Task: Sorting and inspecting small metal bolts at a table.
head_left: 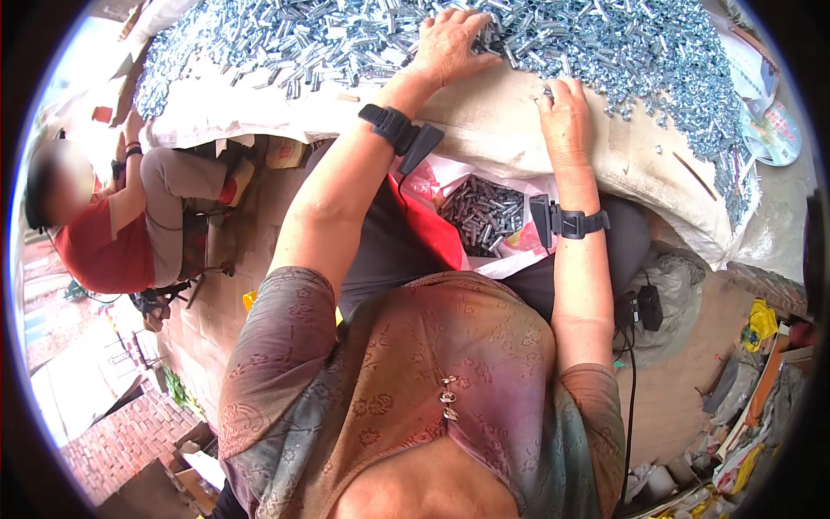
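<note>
A wide heap of small, shiny metal pieces (346, 43) covers the cloth-topped surface in front of me; many are short tubes. My left hand (451, 50) rests at the heap with its fingers and thumb apart, beside some darker pieces. Farther right, at the heap's near edge, my right hand (566, 125) has its fingers bent toward the thumb, and a small silvery piece shows at the tips. Between my legs, below both hands, sits a red and white bag (428, 221) holding many dark grey metal tubes (484, 214).
Pale sacking (493, 130) forms the near edge of the surface. A person in a red top (108, 242) crouches at the left. A black cable (631, 398) runs down by my right side. Assorted clutter (735, 432) lies at the lower right.
</note>
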The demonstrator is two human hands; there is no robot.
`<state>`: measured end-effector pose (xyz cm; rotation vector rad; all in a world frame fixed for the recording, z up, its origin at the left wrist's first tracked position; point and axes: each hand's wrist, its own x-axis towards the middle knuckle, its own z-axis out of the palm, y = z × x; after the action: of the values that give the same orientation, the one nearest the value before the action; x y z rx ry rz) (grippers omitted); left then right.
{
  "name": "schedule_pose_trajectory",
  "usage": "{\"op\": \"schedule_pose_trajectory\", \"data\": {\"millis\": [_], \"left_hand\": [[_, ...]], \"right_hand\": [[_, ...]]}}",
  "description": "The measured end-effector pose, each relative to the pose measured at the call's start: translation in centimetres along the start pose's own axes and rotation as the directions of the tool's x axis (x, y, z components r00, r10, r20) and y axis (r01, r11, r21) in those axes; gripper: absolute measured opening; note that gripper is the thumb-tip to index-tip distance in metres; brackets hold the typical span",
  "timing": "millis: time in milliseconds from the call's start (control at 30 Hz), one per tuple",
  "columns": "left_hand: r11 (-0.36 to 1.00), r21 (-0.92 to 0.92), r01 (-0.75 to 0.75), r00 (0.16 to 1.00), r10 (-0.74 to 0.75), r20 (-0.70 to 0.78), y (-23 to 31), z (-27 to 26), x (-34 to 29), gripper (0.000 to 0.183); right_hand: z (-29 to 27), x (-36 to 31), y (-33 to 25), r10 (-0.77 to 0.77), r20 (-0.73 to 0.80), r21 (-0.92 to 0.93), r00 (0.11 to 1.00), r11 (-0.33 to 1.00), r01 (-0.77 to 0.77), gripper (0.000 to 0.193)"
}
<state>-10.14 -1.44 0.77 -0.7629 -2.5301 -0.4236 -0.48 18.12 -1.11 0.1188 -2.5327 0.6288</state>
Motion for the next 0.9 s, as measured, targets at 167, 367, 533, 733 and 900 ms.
{"op": "schedule_pose_trajectory", "data": {"millis": [167,367,533,733,900], "left_hand": [[0.988,-0.076,-0.134,0.989,0.138,0.057,2.1,-0.8,-2.1,0.062],[0.992,0.034,-0.122,0.991,0.120,0.063,1.9,-1.2,-3.7,0.066],[0.995,0.003,-0.097,0.995,0.097,0.038,-0.7,-1.1,-4.2,0.072],[0.979,-0.011,-0.202,0.979,0.202,-0.004,0.8,-3.4,-4.2,0.048],[0.957,0.043,-0.286,0.948,0.276,0.160,2.2,-2.5,-4.2,0.013]], "right_hand": [[0.4,-0.4,-0.1,-0.052,-0.037,0.057,0.998,0.997,0.054,0.023],[0.1,-1.2,-0.3,0.028,-0.032,0.018,0.999,0.999,-0.027,0.023],[0.3,-1.3,-0.2,-0.042,-0.067,-0.019,0.997,0.999,0.041,0.020],[0.4,-1.3,0.1,-0.100,-0.092,-0.072,0.991,0.993,0.094,0.015],[0.5,-1.2,-0.3,-0.117,-0.051,-0.083,0.992,0.990,0.112,0.011]]}}
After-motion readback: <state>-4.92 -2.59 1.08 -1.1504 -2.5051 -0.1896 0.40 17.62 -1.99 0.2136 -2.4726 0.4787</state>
